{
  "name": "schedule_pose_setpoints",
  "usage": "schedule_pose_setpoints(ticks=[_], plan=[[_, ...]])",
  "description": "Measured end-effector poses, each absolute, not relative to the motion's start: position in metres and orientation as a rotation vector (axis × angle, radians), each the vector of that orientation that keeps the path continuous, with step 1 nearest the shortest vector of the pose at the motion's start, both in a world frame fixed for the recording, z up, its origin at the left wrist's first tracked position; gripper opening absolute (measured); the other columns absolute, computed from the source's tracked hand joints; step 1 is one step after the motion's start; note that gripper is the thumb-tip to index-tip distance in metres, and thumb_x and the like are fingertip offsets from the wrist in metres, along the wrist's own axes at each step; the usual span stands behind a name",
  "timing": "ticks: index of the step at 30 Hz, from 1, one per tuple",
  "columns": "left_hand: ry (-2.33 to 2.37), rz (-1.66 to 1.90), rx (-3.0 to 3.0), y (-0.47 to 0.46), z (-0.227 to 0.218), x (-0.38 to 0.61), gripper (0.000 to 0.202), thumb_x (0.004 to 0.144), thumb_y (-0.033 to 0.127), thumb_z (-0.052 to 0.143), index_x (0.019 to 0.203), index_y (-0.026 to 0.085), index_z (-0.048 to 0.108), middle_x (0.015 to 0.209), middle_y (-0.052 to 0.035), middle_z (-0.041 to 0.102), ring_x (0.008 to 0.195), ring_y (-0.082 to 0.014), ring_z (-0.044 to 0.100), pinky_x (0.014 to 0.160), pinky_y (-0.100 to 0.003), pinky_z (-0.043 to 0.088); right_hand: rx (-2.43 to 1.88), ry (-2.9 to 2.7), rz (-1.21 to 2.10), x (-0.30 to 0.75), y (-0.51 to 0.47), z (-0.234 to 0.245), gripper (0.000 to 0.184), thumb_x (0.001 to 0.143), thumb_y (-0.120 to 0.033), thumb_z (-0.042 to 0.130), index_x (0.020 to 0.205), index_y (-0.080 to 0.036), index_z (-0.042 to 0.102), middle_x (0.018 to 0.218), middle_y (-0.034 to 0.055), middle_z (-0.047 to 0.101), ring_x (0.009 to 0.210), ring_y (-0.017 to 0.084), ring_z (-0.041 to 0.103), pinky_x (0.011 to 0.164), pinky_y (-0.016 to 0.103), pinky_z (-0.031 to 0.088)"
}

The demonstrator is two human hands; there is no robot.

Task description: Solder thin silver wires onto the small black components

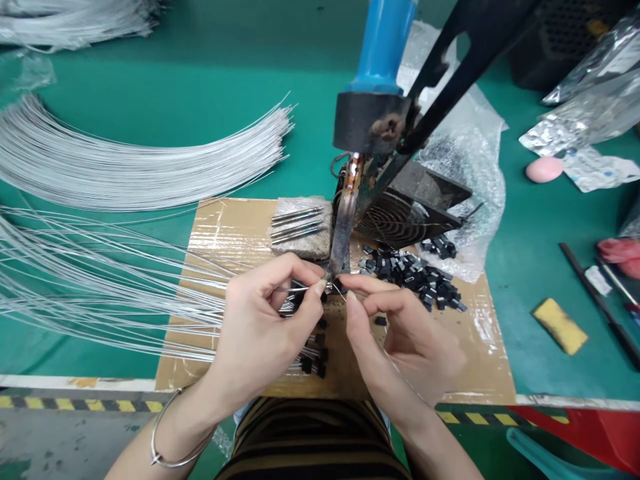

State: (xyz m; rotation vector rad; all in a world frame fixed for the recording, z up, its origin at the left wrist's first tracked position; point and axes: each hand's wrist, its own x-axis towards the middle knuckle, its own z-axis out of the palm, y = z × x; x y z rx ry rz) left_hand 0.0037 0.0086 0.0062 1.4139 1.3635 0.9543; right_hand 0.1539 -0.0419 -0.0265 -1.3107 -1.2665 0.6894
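1. Thumb and forefinger of the left hand pinch a gray wire close to its right end, just by the tip of the soldering iron.
2. Fingers of the right hand close on a thin bent strand reaching that same spot; whether strand and wire touch is too small to tell.
3. Only a narrow gap separates the two hands, with the iron above and the black fan beyond.
4. Cardboard runs to the near edge of the worktop; black connectors heap beyond the right hand.
5. Loose wires cross the cardboard's left edge toward the left hand.
6. Green surface shows between the cardboard's right edge and a yellow sponge.
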Motion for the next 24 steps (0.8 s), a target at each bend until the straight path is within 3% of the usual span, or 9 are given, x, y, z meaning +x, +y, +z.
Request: schedule_pose_setpoints(ticks=[24], plan=[[1.385,0.951,1.474,0.0042,0.0064,0.0026,0.013,0.088,0.011,0.071,0.079,0.021,0.073,0.083,-0.0005,0.077,0.078,-0.0148,0.072,0.064,-0.023,0.055,-1.346,-1.352,0.603,0.1539,-0.0384,-0.0199,0.022,0.091,-0.003,0.072,0.088,-0.023,0.066,0.106,0.0066,0.085,0.097,0.021,0.084,0.086,0.036,0.069]])
